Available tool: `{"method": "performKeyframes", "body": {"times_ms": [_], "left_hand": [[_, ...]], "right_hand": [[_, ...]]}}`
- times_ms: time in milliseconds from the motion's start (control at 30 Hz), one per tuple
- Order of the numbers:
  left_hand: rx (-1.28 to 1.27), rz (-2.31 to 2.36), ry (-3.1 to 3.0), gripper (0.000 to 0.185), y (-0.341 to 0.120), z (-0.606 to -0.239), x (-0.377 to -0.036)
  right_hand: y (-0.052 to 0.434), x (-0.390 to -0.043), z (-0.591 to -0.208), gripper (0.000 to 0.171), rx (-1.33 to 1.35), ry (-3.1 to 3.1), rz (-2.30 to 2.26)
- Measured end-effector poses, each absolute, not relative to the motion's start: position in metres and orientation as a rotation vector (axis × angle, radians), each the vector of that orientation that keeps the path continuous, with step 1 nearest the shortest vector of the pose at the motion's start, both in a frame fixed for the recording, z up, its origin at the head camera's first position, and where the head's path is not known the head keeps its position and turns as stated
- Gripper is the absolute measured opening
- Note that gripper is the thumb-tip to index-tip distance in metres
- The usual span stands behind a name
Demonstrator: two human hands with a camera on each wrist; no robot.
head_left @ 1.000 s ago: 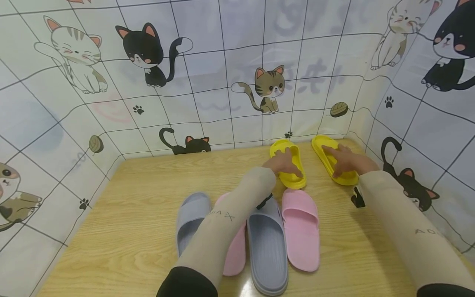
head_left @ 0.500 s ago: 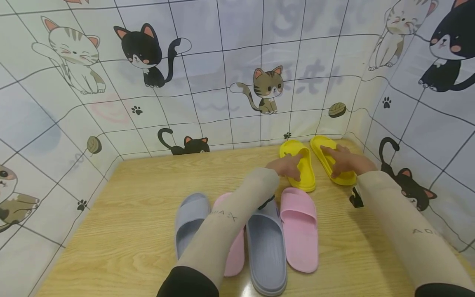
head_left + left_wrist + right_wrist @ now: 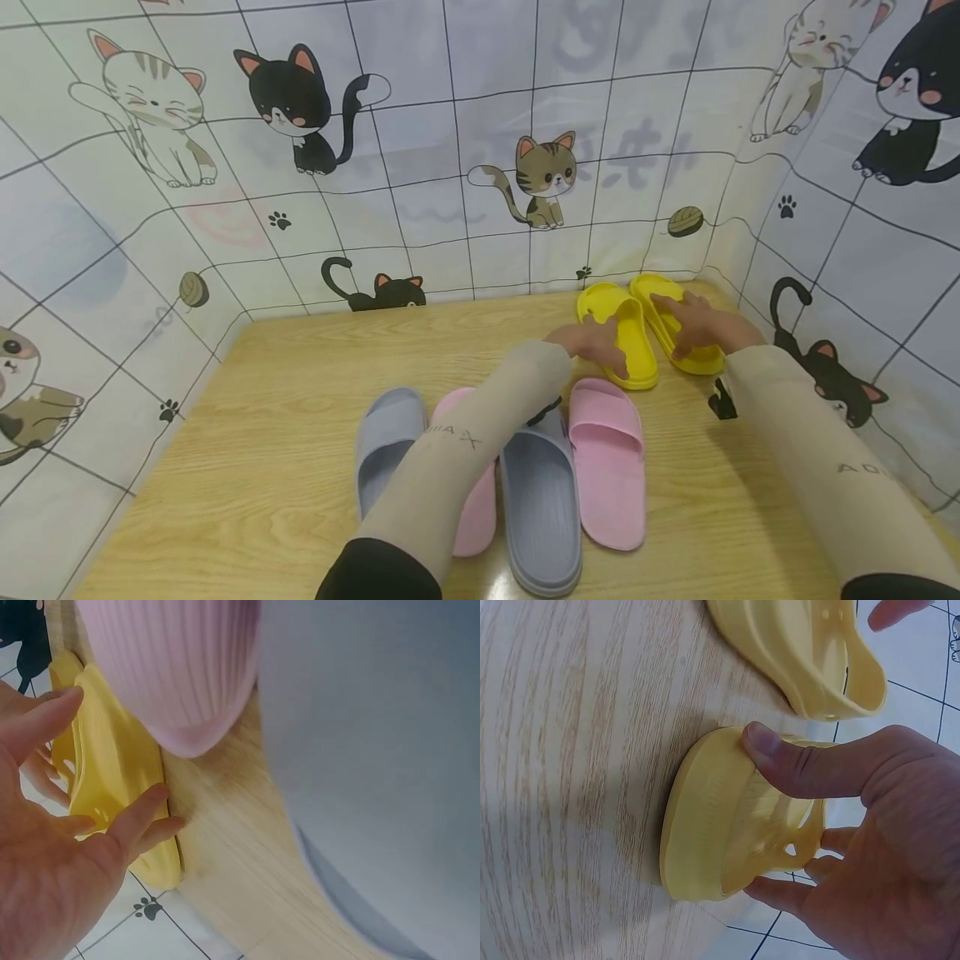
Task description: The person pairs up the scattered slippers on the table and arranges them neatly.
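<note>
Two yellow slippers stand side by side near the back right of the wooden board. My left hand (image 3: 592, 342) lies over the left side of the left yellow slipper (image 3: 636, 346). In the left wrist view, its fingers (image 3: 142, 814) are stretched out across that slipper and the thumb is spread away from them. My right hand (image 3: 697, 323) holds the right yellow slipper (image 3: 701, 362). The right wrist view shows the thumb (image 3: 780, 754) on the slipper's rim and the fingers on its opposite side, with the slipper between them.
Nearer me lie a grey slipper (image 3: 540, 500), a pink slipper (image 3: 607, 475), another grey slipper (image 3: 390, 433) and another pink slipper (image 3: 476, 512), partly hidden by my left sleeve. Cat-printed walls (image 3: 420, 208) border the wooden board (image 3: 247, 467) behind and at both sides.
The left yellow slipper has slid right, closer to the other yellow one, and my left hand has shifted slightly right with it. My right hand and its slipper stay in place.
</note>
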State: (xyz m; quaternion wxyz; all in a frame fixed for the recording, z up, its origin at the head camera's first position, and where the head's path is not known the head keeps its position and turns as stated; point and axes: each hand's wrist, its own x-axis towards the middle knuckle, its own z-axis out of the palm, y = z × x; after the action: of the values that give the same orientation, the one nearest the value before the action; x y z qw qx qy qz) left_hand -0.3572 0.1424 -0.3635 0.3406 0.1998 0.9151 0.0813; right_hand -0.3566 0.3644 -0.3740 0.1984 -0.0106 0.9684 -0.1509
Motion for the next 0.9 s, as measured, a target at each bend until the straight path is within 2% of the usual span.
{"method": "performKeyframes", "body": {"times_ms": [333, 667, 900], "left_hand": [[0.583, 0.27, 2.351, 0.108, 0.144, -0.363, -0.352], [0.529, 0.453, 2.239, 0.107, 0.135, -0.368, -0.356], [0.543, 0.445, 2.191, 0.111, 0.124, -0.355, -0.358]], "right_hand": [[0.365, -0.358, -0.374, 0.113, -0.083, 2.724, -0.429], [0.365, -0.358, -0.377, 0.113, -0.067, 2.718, -0.427], [0.365, -0.357, -0.375, 0.113, -0.103, 2.736, -0.401]]}}
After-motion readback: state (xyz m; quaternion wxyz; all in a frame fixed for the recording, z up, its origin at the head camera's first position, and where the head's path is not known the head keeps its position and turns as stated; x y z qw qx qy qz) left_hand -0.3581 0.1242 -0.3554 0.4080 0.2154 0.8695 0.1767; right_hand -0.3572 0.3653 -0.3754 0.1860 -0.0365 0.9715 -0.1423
